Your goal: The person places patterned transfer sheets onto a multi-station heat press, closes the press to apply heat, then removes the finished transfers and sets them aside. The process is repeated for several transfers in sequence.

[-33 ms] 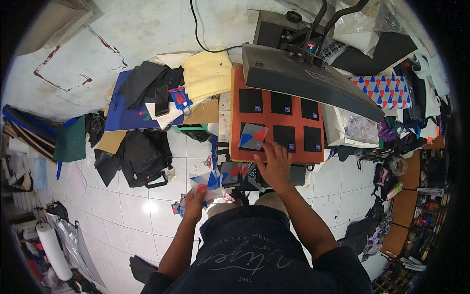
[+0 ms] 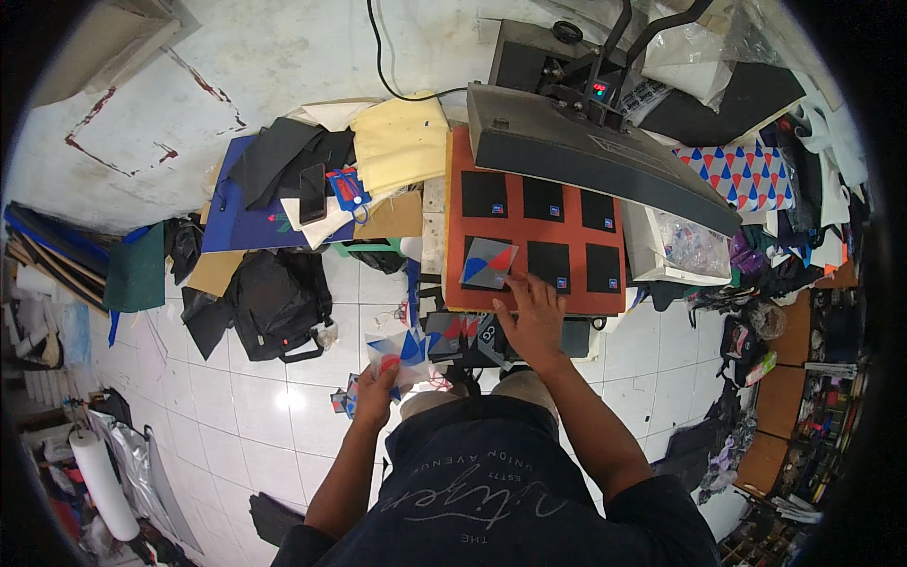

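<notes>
In my left hand [image 2: 378, 392] are several translucent transfer films [image 2: 408, 348] with red and blue shapes, pinched by their near edge. My right hand [image 2: 533, 319] reaches over the near edge of the orange-red press pad [image 2: 515, 231], fingers apart. One fingertip is at the lower right corner of a clear film with blue and red shapes [image 2: 487, 263]. That film lies slightly tilted over a black square piece at the pad's near left. Several other black squares [image 2: 542, 198] lie in two rows, each with a small blue and red mark near its lower right corner.
The heat press's dark upper plate [image 2: 595, 156] is raised and swung right above the pad's far edge. A white box with plastic [image 2: 666, 255] stands right. Yellow cloth [image 2: 402, 142] and a phone [image 2: 313, 194] lie left; a black backpack [image 2: 274, 302] is on the floor.
My right hand has shifted very slightly; the films and black squares look unmoved.
</notes>
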`<state>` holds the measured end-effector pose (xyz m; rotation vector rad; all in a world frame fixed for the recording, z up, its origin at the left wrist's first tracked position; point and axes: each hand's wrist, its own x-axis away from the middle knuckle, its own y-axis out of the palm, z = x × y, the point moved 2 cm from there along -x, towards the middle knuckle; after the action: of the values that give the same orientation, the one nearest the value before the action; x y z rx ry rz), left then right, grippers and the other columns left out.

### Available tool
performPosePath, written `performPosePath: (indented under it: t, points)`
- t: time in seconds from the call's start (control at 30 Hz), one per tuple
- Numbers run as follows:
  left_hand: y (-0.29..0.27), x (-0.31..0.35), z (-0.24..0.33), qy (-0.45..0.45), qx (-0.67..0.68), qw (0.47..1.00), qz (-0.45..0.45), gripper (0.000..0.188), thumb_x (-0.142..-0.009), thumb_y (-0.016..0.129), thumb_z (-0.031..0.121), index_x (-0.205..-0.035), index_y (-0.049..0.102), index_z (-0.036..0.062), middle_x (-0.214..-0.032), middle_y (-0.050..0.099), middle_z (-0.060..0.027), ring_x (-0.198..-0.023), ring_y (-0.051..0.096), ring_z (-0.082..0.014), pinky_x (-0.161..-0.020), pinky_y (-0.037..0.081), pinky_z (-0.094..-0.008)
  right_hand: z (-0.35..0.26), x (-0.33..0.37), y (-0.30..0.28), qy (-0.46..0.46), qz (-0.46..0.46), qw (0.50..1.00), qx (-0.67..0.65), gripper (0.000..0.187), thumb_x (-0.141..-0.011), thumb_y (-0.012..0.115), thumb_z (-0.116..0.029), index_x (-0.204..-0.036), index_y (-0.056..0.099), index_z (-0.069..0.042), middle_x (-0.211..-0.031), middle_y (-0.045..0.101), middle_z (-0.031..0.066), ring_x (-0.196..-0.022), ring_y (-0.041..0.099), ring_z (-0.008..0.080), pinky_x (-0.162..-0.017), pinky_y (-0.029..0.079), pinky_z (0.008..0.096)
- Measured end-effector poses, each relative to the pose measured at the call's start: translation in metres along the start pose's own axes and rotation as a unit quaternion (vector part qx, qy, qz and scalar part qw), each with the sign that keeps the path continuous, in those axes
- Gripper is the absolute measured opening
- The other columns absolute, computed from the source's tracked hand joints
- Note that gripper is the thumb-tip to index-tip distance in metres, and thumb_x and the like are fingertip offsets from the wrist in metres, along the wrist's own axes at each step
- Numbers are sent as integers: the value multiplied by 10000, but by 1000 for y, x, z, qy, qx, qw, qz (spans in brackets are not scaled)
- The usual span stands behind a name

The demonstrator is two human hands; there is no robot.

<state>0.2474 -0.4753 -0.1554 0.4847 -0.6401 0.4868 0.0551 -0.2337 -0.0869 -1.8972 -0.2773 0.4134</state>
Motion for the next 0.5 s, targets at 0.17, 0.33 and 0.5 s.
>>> performPosePath:
  t: [0.17,0.33,0.5]
  points:
    - [3,-4,-5,-13,-11,1000,-7,385,-931,635,221,-1214,540,-22,-1096,637,-131,-959,662,-237,-793,583,-355,11,15,4,16,-16,1000,2,436,-881,645,-367,-1246,601,-133,-1262,539,84,-1161,492,291,-932,342,463]
    - [9,-5,-3,-13,-12,1000,-13,392,-927,642,220,-1218,541,-22,-1098,637,-128,-961,660,-236,-793,583,-352,8,28,12,7,-22,1000,9,439,-861,666,-353,-1238,613,-135,-1240,557,86,-1152,507,305,-950,349,487]
    - [12,-4,-1,-12,-22,1000,-18,380,-928,638,211,-1210,545,-26,-1093,638,-129,-959,659,-233,-793,582,-345,7,34,13,-4,-16,1000,-22,429,-856,670,-321,-1229,605,-119,-1231,540,117,-1140,511,322,-937,359,486]
